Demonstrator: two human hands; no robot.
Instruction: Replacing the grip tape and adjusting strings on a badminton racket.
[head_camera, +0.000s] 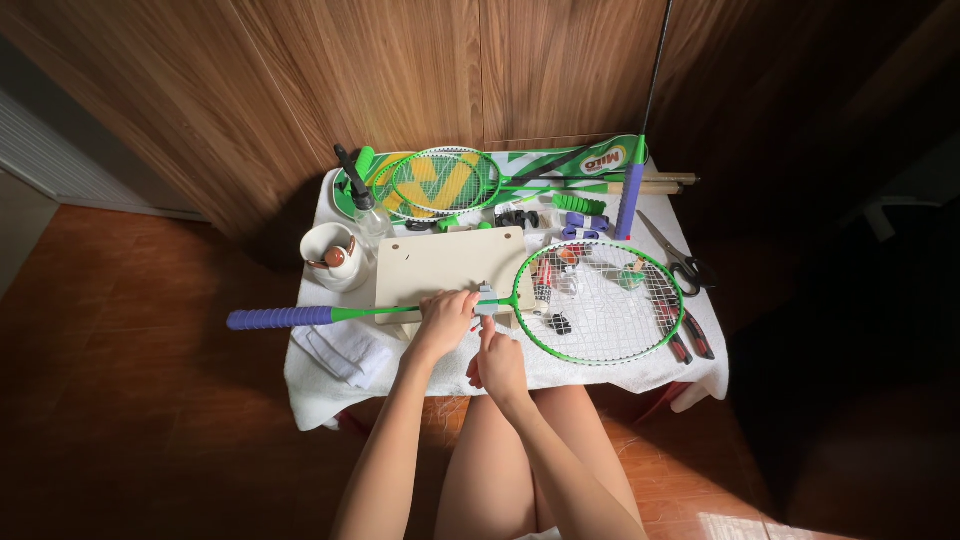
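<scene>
I see green racket (600, 300) flat on counter (700, 372), head to right. Left hand (442, 318) clamped on shaft, right hand (498, 362) pinching throat wrap. Judge: wrapping step; next needs steady tension.

matt white cloth (330, 385), glossy green racket (600, 300)

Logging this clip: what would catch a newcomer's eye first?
A green racket lies across the white-clothed table, purple grip hanging off its left edge. Both hands, left hand and right hand, meet at its shaft. More rackets lie along the table's back by the wood wall.
</scene>
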